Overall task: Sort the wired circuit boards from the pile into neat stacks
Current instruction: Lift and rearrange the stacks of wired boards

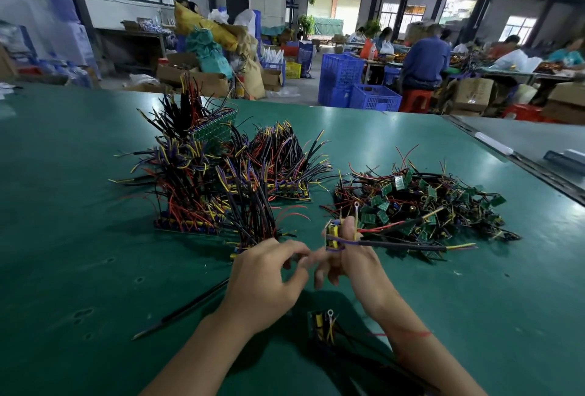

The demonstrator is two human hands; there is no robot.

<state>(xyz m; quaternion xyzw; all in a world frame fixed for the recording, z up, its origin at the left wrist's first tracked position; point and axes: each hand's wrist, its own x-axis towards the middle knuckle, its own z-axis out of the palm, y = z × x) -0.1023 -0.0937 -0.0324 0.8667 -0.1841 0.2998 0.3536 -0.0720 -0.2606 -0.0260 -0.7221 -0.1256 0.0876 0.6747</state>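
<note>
Head view: your right hand [351, 264] pinches one wired circuit board [332, 237] upright between its fingers, just above the green table [79, 253]. A ring-tipped wire pokes up past your fingertips, and the board's black lead, ending in yellow and purple, runs out to the right in front of the near edge of the loose pile [421, 205]. That pile is a tangle of small green boards and wires, right of centre. Your left hand [266, 278] sits close beside the right, fingers curled in (the fingertips are blurred, so I cannot tell whether they pinch anything). To the left, the sorted stacks [196, 180] stand packed together, boards low and wires bristling upward. Between your forearms a second board [321, 326] lies flat on the table. A long black wire [180, 311] slants out from under your left wrist toward the near-left.
</note>
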